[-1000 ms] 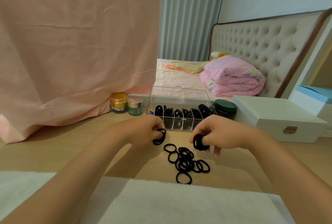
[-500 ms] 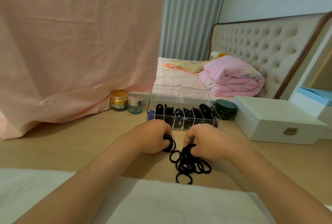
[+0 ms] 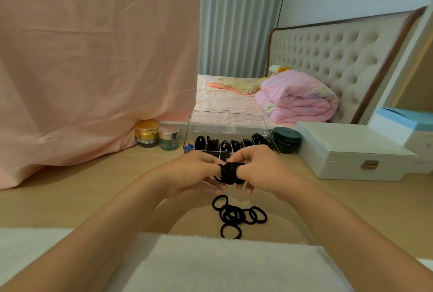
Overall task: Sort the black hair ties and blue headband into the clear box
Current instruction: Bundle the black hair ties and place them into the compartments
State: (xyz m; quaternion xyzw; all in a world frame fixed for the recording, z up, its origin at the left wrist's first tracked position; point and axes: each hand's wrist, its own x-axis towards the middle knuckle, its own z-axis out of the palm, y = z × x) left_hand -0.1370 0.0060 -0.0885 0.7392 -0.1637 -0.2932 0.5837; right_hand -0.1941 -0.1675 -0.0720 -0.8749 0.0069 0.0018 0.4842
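Both hands lifted off wooden table: L hand & R hand now meet, fingers curled, pinching a bundle of black hair ties btwn them. Loose ties lie below on it; clear box, lid up, sits behind w/ more ties inside, blue headband at its left end, bed beyond.

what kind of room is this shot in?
Most likely a bedroom: a bed with a tufted headboard and a folded pink quilt behind the wooden table, plus cosmetic jars beside the clear box.
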